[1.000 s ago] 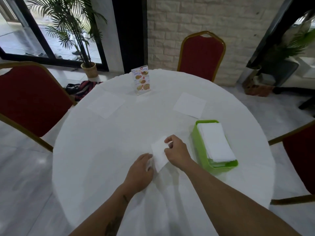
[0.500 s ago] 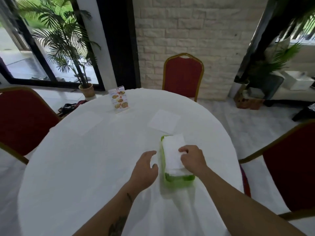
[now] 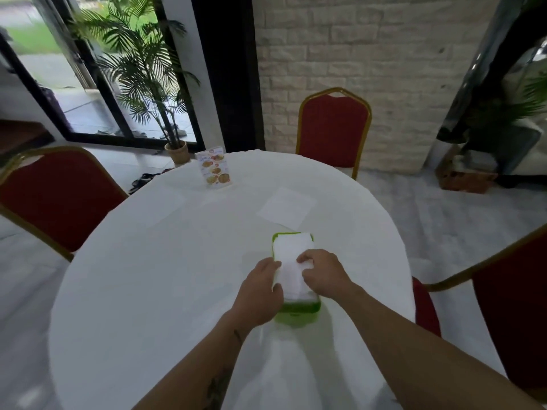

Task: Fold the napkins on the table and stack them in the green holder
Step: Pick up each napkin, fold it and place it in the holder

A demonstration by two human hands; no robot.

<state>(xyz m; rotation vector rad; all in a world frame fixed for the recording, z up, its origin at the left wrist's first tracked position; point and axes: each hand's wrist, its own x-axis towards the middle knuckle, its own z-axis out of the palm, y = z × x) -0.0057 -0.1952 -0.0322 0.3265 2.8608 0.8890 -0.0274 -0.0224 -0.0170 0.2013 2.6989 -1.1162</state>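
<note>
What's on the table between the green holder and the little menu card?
In the head view, one flat unfolded napkin lies on the white cloth between the green holder and the menu card, off to the right; otherwise bare cloth.

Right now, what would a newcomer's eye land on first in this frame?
Both hands, the left hand and the right hand, rest on the white napkin stack in the green holder near the table's front. Beyond it an unfolded napkin lies flat, and a menu card stands at the far edge.
</note>
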